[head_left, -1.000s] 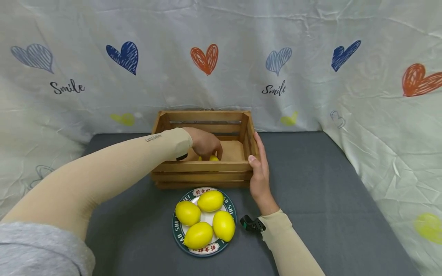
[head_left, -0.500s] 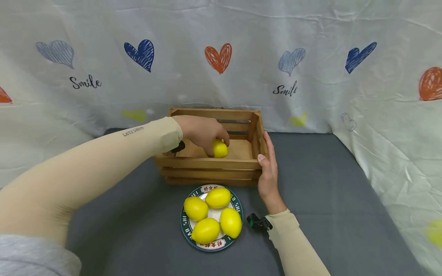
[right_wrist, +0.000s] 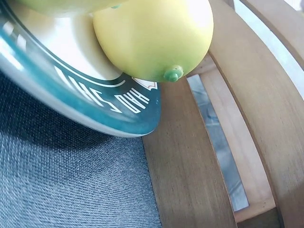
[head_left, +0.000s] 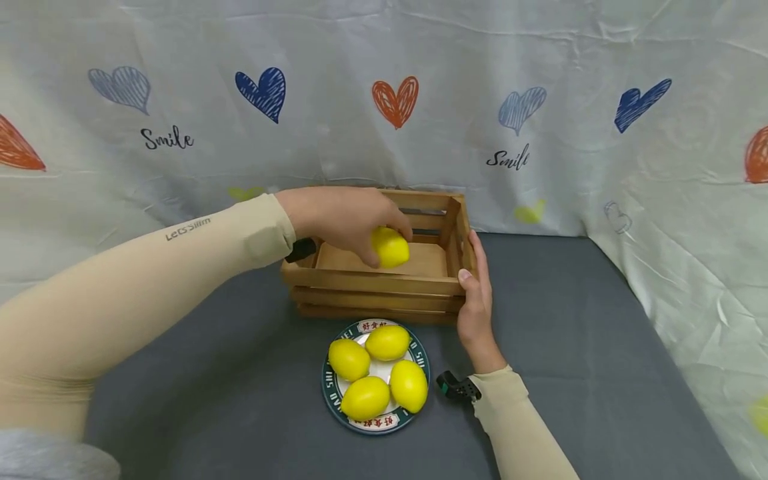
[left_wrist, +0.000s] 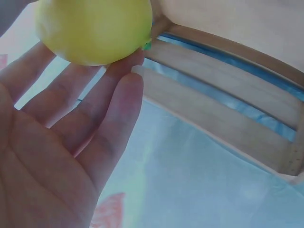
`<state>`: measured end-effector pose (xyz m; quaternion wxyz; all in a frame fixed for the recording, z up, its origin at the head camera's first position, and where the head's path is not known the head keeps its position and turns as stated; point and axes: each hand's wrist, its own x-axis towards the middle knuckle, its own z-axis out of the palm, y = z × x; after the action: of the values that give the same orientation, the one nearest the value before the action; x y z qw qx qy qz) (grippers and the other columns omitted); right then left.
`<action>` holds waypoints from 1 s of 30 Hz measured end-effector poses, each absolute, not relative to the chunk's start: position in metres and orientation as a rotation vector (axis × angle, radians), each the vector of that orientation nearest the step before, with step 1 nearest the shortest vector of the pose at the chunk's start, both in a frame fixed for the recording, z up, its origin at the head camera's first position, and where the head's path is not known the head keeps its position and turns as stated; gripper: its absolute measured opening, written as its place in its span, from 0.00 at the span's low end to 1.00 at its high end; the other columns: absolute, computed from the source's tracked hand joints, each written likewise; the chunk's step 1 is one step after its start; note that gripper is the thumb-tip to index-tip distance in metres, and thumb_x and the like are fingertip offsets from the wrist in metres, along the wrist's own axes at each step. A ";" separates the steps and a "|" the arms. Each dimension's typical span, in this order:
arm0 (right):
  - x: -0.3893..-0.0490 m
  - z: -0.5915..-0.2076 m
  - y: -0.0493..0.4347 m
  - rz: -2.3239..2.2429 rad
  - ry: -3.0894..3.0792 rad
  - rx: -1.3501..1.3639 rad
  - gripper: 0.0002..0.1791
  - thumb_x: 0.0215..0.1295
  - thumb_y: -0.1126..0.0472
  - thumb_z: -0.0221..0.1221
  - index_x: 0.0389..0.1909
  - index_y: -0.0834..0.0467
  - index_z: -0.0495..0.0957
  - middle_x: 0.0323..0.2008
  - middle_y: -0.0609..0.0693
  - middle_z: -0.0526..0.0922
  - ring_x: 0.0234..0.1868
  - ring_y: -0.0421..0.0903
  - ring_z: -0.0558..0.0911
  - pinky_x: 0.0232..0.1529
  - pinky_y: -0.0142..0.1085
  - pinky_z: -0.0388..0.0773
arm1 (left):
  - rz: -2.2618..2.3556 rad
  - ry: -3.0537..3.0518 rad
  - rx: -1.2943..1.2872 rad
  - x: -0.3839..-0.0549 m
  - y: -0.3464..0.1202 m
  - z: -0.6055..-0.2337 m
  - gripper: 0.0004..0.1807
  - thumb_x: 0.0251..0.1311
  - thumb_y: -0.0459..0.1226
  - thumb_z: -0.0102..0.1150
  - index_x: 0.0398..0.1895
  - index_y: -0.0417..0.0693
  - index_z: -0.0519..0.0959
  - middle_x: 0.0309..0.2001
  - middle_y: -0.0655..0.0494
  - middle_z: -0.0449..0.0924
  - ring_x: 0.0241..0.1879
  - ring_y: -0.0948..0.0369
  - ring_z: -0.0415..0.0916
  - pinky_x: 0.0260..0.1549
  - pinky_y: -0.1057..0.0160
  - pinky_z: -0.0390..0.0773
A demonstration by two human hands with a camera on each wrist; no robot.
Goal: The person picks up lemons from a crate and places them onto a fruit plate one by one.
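Observation:
My left hand (head_left: 351,217) holds a yellow lemon (head_left: 391,247) between thumb and fingers, over the inside of a slatted wooden crate (head_left: 372,283). In the left wrist view the lemon (left_wrist: 95,31) rests against the fingertips, with the crate's slats (left_wrist: 223,95) beyond. The right hand (head_left: 478,310) grips the crate's right end, its thumb at the front corner and fingers along the outer side. In front of the crate stands a round plate (head_left: 329,383) with a green lettered rim, bearing several lemons (head_left: 365,398). The right wrist view shows one plate lemon (right_wrist: 154,38) up close, but not the hand.
A dark grey cloth (head_left: 600,373) covers the table. Behind it hangs a pale curtain (head_left: 336,133) printed with hearts and writing. The plate sits close to the crate's front slats, and the right forearm (head_left: 522,427) lies to the right of the plate.
My left hand has lifted the lemon from low inside the crate to about the level of its front rim. The right hand keeps its hold on the crate. The head view has shifted left.

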<state>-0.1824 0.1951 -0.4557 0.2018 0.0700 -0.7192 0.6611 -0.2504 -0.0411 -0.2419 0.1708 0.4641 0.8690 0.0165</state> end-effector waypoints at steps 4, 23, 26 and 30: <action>-0.182 -0.456 0.196 1.855 -2.007 0.195 0.40 0.71 0.52 0.43 0.86 0.33 0.56 0.86 0.35 0.54 0.85 0.42 0.52 0.82 0.63 0.41 | 0.051 2.425 1.385 -0.233 -0.033 -0.236 0.32 0.62 0.43 0.79 0.69 0.58 0.82 0.63 0.59 0.84 0.56 0.57 0.78 0.62 0.55 0.82; -0.183 -0.456 0.199 1.933 -1.975 0.231 0.39 0.72 0.53 0.45 0.85 0.34 0.59 0.85 0.31 0.55 0.75 0.50 0.64 0.76 0.59 0.58 | -0.058 2.156 1.600 -0.184 0.007 -0.280 0.33 0.65 0.42 0.76 0.74 0.61 0.78 0.66 0.62 0.81 0.55 0.62 0.78 0.56 0.62 0.83; -0.183 -0.456 0.200 1.930 -1.982 0.241 0.39 0.72 0.53 0.45 0.85 0.34 0.59 0.84 0.31 0.55 0.77 0.50 0.64 0.77 0.63 0.57 | -0.113 2.140 1.609 -0.181 0.012 -0.296 0.33 0.65 0.43 0.77 0.74 0.62 0.78 0.65 0.62 0.81 0.54 0.62 0.78 0.56 0.60 0.83; -0.184 -0.455 0.200 1.895 -1.987 0.247 0.39 0.71 0.53 0.45 0.85 0.36 0.60 0.84 0.32 0.57 0.84 0.45 0.57 0.80 0.64 0.50 | -0.127 2.119 1.616 -0.179 0.018 -0.316 0.32 0.65 0.44 0.77 0.73 0.62 0.79 0.63 0.63 0.82 0.53 0.63 0.79 0.58 0.60 0.83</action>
<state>-0.1838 0.2004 -0.4552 0.1913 0.0879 -0.7076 0.6746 -0.1791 0.0178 -0.3156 0.2346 0.5888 0.7721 -0.0464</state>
